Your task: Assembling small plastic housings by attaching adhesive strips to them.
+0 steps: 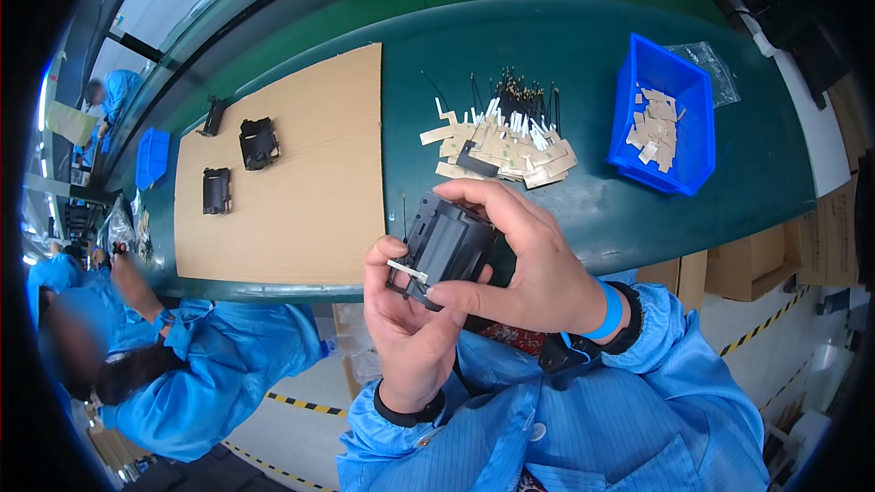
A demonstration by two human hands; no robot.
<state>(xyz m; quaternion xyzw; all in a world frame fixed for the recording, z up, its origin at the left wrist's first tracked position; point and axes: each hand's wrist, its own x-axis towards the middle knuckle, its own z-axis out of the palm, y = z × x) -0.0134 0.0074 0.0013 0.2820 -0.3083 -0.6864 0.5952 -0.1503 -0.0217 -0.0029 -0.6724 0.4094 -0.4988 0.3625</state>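
Both my hands hold one black plastic housing over the near edge of the green table. My left hand grips it from the left and below, fingers curled around its side. My right hand wraps its far and right side, with the thumb pressed at the near lower corner. A small white strip lies against the housing's left end, beside my left fingers. From that end a thin black wire rises. Beyond my hands lies a pile of tan adhesive pieces with white tabs and black wires.
A cardboard sheet on the left bears three black housings. A blue bin with tan paper scraps stands at the right, a clear plastic bag behind it. At left, a co-worker in a blue coat sits close by the table.
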